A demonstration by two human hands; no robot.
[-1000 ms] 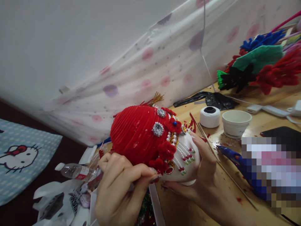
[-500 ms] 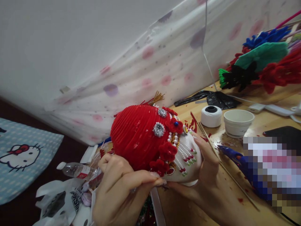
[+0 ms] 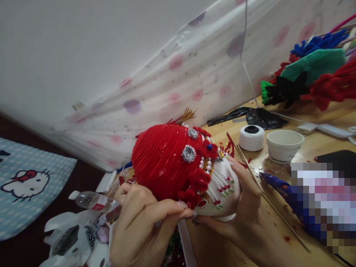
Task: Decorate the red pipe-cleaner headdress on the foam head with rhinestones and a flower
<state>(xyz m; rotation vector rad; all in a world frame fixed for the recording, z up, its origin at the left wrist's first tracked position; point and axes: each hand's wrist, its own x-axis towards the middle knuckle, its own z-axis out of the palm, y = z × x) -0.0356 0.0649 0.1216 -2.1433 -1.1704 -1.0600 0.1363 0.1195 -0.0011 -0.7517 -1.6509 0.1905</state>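
A rounded white head form (image 3: 226, 178), tilted on its side, is held in front of me. Ribbed red fuzzy strips (image 3: 160, 159) cover its left part. Along the border run red flowers (image 3: 199, 180), silver round ornaments (image 3: 189, 153), pearl strings and beaded fringes (image 3: 221, 181). My right hand (image 3: 247, 207) grips the white part from the right, thumb and fingers around it. My left hand (image 3: 147, 218) is closed in a pinch at the lower edge, beside the lowest red flower (image 3: 187, 198). What its fingertips hold is too small to make out.
On the wooden table stand a white thread spool (image 3: 251, 138) and a white cup (image 3: 285, 145). A thin stick (image 3: 278, 213) and a blue glue gun (image 3: 289, 198) lie to the right. Fuzzy flowers (image 3: 314, 66) are behind. At left are a plastic bottle (image 3: 90, 200) and a bag (image 3: 63, 237).
The view has shifted slightly, so everything sits a little farther right. Both hands keep the same hold on the head form.
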